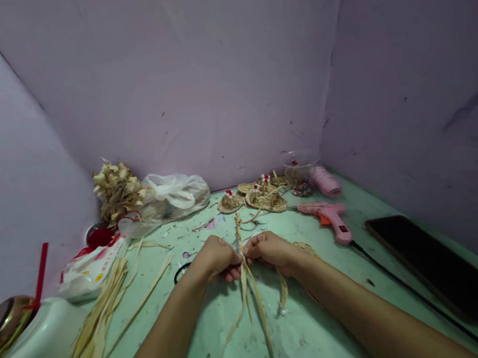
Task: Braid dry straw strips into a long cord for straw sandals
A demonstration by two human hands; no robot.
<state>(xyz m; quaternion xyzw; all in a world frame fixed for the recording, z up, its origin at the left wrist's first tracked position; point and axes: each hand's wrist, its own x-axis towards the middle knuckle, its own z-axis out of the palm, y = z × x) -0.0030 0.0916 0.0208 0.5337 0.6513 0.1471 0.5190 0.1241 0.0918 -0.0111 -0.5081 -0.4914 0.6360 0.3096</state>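
A thin braid [238,228] of dried straw-coloured strips runs up the middle of the green table, its loose strands [262,317] trailing toward me. My left hand [219,257] pinches the braid from the left at the point where the strands part. From the right, my right hand [270,249] pinches it at the same spot, fingertips almost meeting. Another bundle of straw strips [283,288] lies partly under my right wrist. Beside my left wrist is a black ring-shaped handle [182,272], mostly hidden by the arm.
Small woven hats [265,199] sit at the back. To the right are a pink glue gun [329,216] with its cord, a pink spool [326,181], a clear bead tub [300,171] and a black phone [444,266]. Leftward lie loose strips [102,320], a white mug [50,342] and a plastic bag [179,192].
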